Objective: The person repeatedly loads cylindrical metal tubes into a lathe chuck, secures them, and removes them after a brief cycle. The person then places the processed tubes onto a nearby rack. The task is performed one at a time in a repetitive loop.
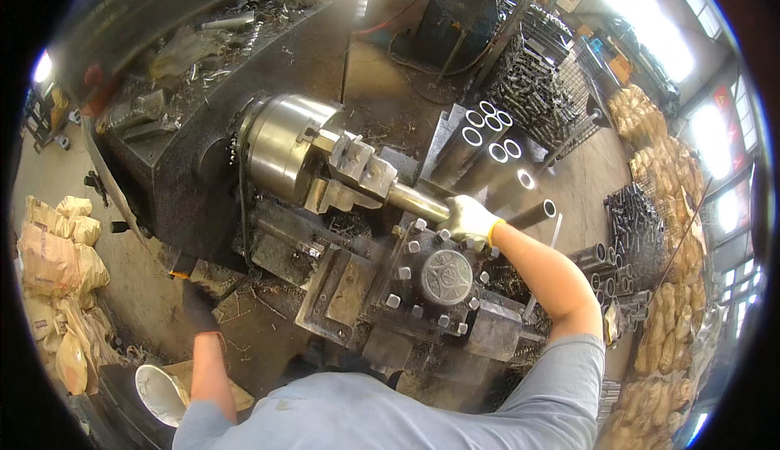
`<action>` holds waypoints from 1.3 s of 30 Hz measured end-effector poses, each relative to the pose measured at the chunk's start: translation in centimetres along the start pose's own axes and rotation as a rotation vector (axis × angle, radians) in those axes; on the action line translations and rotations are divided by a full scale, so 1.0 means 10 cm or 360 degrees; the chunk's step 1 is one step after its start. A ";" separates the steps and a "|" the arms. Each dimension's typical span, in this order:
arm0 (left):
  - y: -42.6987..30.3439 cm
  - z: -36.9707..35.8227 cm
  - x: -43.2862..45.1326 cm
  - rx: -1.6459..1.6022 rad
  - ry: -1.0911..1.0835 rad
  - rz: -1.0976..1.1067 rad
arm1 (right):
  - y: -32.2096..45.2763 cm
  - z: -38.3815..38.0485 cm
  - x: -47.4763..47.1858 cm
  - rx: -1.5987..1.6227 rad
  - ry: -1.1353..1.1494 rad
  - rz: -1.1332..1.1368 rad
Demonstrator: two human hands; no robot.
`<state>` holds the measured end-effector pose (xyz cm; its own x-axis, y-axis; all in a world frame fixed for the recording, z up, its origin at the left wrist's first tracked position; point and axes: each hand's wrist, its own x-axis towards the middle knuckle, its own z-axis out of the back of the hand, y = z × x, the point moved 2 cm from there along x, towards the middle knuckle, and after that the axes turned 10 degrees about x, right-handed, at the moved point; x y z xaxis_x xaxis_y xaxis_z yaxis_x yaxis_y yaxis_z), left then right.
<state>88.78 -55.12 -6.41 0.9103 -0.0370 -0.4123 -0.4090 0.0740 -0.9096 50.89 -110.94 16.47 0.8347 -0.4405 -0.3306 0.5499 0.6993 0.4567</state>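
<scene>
A lathe chuck (280,148) of bright steel stands ahead of me, its stepped jaws (362,169) around a shiny round metal workpiece (417,202). My right hand (472,218), in a white glove with a yellow cuff, is wrapped around the free end of that workpiece. Just below it sits the square tool post (446,277) with several square-headed bolts. My left hand (201,308) wears a dark glove and is blurred. It is low at the left, near a dark part with an orange edge (180,274); its fingers and any grip are unclear.
Metal tubes (499,152) stand on end beyond the lathe, with more tubes (600,267) at the right. A wire-mesh cage (536,84) holds many metal parts. Sacks (55,249) are piled at the left, near a white bucket (159,389). Metal chips litter the machine bed (350,221).
</scene>
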 end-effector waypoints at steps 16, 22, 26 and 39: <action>-0.28 0.62 0.62 -0.0041 0.0188 0.0143 | 0.12 0.08 0.07 -0.0523 0.0257 -0.0073; -1.56 0.35 -0.49 0.1093 -0.0751 -0.1186 | -0.19 0.09 -0.97 -0.0289 -0.0769 -0.0196; -3.15 -0.37 -1.03 0.1129 -0.0852 -0.2813 | -0.09 0.24 -1.89 0.0269 -0.1653 -0.0056; -4.58 -1.59 -0.75 0.1577 -0.0461 -0.2147 | 1.52 -0.61 -3.47 0.1773 -0.1913 0.0515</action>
<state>99.66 -74.08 37.52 0.5786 -0.4279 0.6944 0.7004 0.6969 -0.1541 30.10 -81.61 29.81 0.1668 -0.8886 0.4272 -0.3277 0.3587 0.8741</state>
